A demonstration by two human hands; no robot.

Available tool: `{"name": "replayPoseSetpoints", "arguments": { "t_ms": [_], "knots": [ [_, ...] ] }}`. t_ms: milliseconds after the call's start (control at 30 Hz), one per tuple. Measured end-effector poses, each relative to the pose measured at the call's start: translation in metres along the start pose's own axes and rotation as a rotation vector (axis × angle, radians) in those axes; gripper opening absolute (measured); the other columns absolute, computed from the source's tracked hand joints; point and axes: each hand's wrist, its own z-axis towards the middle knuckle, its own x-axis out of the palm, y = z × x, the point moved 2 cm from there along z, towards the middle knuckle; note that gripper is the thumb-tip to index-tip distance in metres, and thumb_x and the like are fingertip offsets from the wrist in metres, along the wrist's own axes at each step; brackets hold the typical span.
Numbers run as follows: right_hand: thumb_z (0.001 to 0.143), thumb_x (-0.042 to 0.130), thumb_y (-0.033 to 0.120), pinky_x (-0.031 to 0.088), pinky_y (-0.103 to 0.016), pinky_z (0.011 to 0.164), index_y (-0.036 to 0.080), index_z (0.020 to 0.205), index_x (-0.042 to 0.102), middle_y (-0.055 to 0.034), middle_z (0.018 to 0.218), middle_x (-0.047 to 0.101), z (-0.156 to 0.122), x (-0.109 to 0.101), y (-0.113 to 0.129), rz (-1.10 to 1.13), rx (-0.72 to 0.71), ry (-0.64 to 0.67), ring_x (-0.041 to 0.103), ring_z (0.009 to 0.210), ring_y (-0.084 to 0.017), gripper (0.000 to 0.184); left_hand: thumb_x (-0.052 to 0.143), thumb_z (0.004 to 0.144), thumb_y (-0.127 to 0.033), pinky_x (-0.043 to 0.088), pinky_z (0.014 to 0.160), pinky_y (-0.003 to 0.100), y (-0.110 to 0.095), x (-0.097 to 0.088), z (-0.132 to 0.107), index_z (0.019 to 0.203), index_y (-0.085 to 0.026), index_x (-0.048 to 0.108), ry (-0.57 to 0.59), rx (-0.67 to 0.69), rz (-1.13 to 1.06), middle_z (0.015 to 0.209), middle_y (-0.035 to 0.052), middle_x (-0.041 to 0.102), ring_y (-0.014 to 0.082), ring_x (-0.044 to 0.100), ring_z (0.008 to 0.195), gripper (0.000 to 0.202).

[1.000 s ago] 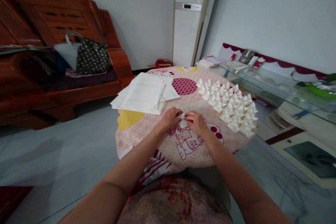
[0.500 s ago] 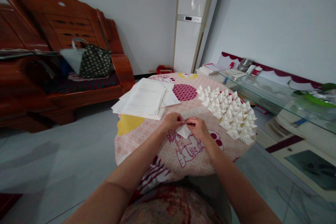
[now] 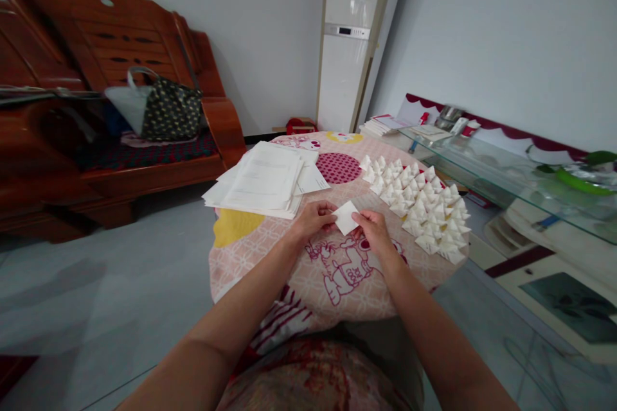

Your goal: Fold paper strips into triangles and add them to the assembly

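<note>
Presently we are holding a small folded paper (image 3: 345, 218) between both hands, straight ahead of us at twelve o'clock, over the middle of the cloth-covered surface (image 3: 236, 261). Our left hand (image 3: 315, 218) is pinching the paper's nine o'clock corner, thumb and forefinger nearly together, the other fingers curling inward. Our right hand (image 3: 373, 228) is grasping the three o'clock corner, its thumb lying on the white upper face, its fingers bending underneath. Neither hand is standing wide; both are closing only as far as the thin paper allows.

Beneath the paper, the fingertips are hiding from us, and we are not managing to tell whether its lower side is touching the cloth. At eleven o'clock a stack of sheets (image 3: 265, 176) is lying loosely fanned, its faint print staying too small for us to read. Toward one o'clock, rows of folded pieces (image 3: 419, 205) are standing so close that they are partly covering one another. Our forearms are covering parts of the cloth and running out of view below, while the wooden sofa (image 3: 120, 32) at ten o'clock is being cut off by the left edge.
</note>
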Motion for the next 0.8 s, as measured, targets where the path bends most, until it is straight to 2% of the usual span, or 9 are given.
{"name": "replayPoseSetpoints", "arguments": {
  "t_ms": [100, 167, 233, 367, 567, 700, 800],
  "knots": [
    [0.075, 0.067, 0.054, 0.031, -0.024, 0.038, 0.018, 0.067, 0.065, 0.0002, 0.049, 0.058, -0.001, 0.0, 0.0, -0.013, 0.027, 0.091, 0.047, 0.04, -0.012, 0.037, 0.075, 0.073, -0.037, 0.038, 0.045, 0.019, 0.001, 0.001, 0.0, 0.081, -0.012, 0.064, 0.055, -0.001, 0.077, 0.059, -0.0014, 0.062, 0.0084, 0.053, 0.048, 0.029],
    [0.075, 0.067, 0.054, 0.028, -0.023, 0.037, 0.017, 0.066, 0.065, 0.0005, 0.047, 0.057, -0.002, 0.001, 0.003, -0.015, 0.041, 0.116, 0.044, 0.037, -0.011, 0.038, 0.074, 0.074, -0.039, 0.032, 0.043, 0.018, 0.003, 0.001, 0.0, 0.073, -0.012, 0.063, 0.046, 0.01, 0.143, 0.054, -0.0034, 0.057, 0.0065, 0.047, 0.045, 0.029],
    [0.074, 0.067, 0.055, 0.029, -0.023, 0.036, 0.018, 0.067, 0.065, 0.0, 0.047, 0.058, -0.002, 0.001, 0.006, 0.021, 0.061, 0.089, 0.045, 0.037, -0.011, 0.038, 0.073, 0.075, -0.039, 0.029, 0.042, 0.018, 0.003, -0.001, 0.001, 0.069, -0.013, 0.062, -0.005, 0.023, 0.185, 0.052, -0.0044, 0.055, 0.0056, 0.044, 0.044, 0.029],
    [0.069, 0.07, 0.054, 0.035, -0.023, 0.039, 0.019, 0.068, 0.064, -0.0016, 0.052, 0.062, -0.001, 0.0, 0.009, 0.11, 0.054, 0.022, 0.051, 0.042, -0.013, 0.036, 0.07, 0.079, -0.039, 0.033, 0.043, 0.018, 0.002, -0.002, -0.001, 0.068, -0.014, 0.06, -0.081, -0.004, 0.161, 0.052, -0.0037, 0.057, 0.0066, 0.047, 0.043, 0.029],
    [0.07, 0.067, 0.049, 0.032, -0.025, 0.04, 0.02, 0.061, 0.058, 0.0035, 0.05, 0.049, 0.005, -0.005, 0.003, 0.082, -0.007, -0.108, 0.043, 0.043, -0.012, 0.032, 0.069, 0.083, -0.034, 0.038, 0.043, 0.018, 0.0, 0.002, -0.007, 0.062, -0.013, 0.063, 0.11, -0.137, 0.203, 0.051, 0.0017, 0.063, 0.0076, 0.053, 0.042, 0.03],
    [0.069, 0.068, 0.045, 0.034, -0.026, 0.045, 0.02, 0.061, 0.057, 0.0037, 0.053, 0.049, 0.009, -0.008, -0.001, 0.069, 0.014, -0.024, 0.044, 0.047, -0.012, 0.028, 0.066, 0.084, -0.029, 0.038, 0.042, 0.018, 0.002, 0.002, -0.008, 0.062, -0.012, 0.065, 0.195, -0.183, 0.212, 0.055, 0.0055, 0.066, 0.0092, 0.056, 0.044, 0.027],
    [0.07, 0.065, 0.043, 0.031, -0.026, 0.045, 0.02, 0.057, 0.056, 0.004, 0.051, 0.046, 0.014, -0.01, -0.001, -0.029, -0.015, 0.028, 0.041, 0.047, -0.012, 0.027, 0.062, 0.086, -0.027, 0.036, 0.042, 0.019, 0.002, 0.003, -0.009, 0.061, -0.012, 0.066, 0.215, -0.193, 0.31, 0.056, 0.0054, 0.066, 0.0094, 0.054, 0.043, 0.029]
  ]
}}
